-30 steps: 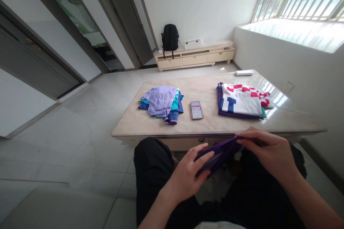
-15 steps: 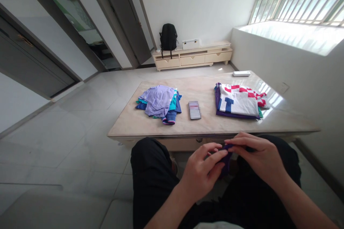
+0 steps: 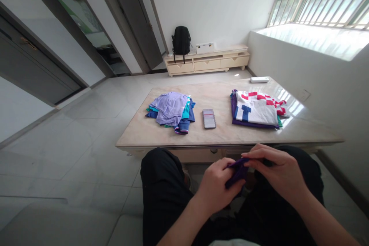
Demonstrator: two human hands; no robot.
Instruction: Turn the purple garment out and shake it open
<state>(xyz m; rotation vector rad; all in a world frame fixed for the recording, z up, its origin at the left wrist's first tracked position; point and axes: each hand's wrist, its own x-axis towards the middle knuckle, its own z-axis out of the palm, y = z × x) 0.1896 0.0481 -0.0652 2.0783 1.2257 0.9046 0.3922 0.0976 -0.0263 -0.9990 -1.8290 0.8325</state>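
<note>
Cloth (image 3: pixel 238 170): bunched, earlier stretched | left hand (image 3: pixel 216 183): grip curled round it | right hand (image 3: pixel 278 165): pinching it

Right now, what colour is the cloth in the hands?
The cloth is purple, in the head view.

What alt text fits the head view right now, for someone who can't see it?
The left hand and right hand hold a bunched purple cloth between them, on the near side of a pale table. On it lie a loose clothes pile at left, a pixelated item midway, and a neater clothes stack at right.
</note>
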